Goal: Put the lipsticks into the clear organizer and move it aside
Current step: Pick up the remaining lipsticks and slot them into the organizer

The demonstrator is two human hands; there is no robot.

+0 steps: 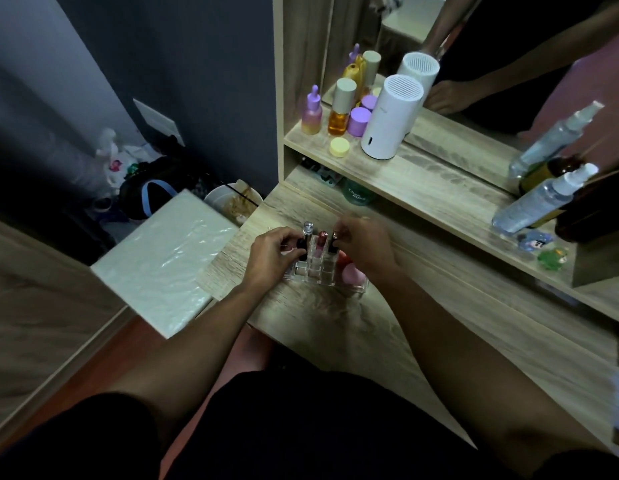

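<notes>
A clear plastic organizer (322,277) stands on the wooden dresser top (422,306) in front of me. Three lipsticks stand upright in its back slots: a dark one with a silver cap (305,237) at the left, a reddish one (322,240) in the middle, and a dark one (333,242) at the right. My left hand (273,252) grips the organizer's left side next to the silver-capped lipstick. My right hand (365,245) holds the right side, fingertips at the right lipstick. Pink sponges (351,273) lie in the organizer's right compartment.
A shelf above holds purple and amber bottles (339,109), a yellow jar (339,147), a white cylinder device (391,119) and spray bottles (540,202) before a mirror. A teal jar (358,195) sits under the shelf. A white plastic-covered box (166,261) lies left of the dresser.
</notes>
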